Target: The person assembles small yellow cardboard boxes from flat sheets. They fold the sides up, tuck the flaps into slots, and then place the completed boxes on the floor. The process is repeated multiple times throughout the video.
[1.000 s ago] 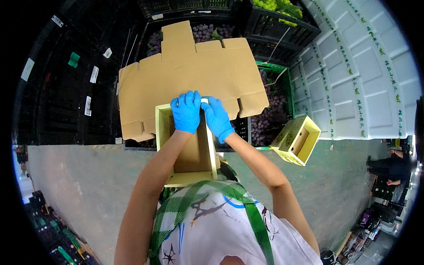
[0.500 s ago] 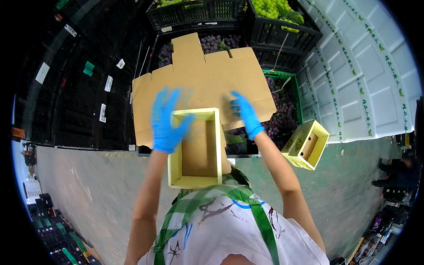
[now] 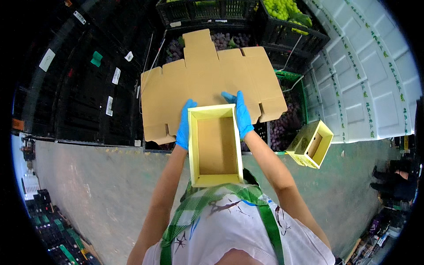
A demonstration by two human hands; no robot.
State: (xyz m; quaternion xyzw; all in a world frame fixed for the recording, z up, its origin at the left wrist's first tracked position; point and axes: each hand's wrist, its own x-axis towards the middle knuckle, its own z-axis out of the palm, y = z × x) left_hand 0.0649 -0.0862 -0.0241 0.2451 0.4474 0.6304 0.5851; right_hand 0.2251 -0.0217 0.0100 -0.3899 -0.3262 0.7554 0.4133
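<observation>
A pale yellow open box (image 3: 216,179) with a brown cardboard bottom (image 3: 216,145) sits close in front of my body, its opening facing up. Against its left wall presses my left hand (image 3: 183,126) in a blue glove, the fingers partly hidden behind the wall. My right hand (image 3: 242,115), gloved in blue too, grips the right wall, with a thumb and fingers showing past the upper right corner. Just beyond the box lies a flat brown cardboard sheet (image 3: 212,75) with cut flaps, spread over crates of purple grapes (image 3: 282,132).
Black crates (image 3: 79,88) stack up on the left. Green grapes (image 3: 280,9) fill a black crate at the back right. White foam boxes (image 3: 371,88) form a wall on the right. Another yellow box (image 3: 311,143) stands at the right. Someone (image 3: 395,183) is at the far right.
My left hand has moved from over the box to its left wall. My right hand has come from the cardboard sheet to the right wall.
</observation>
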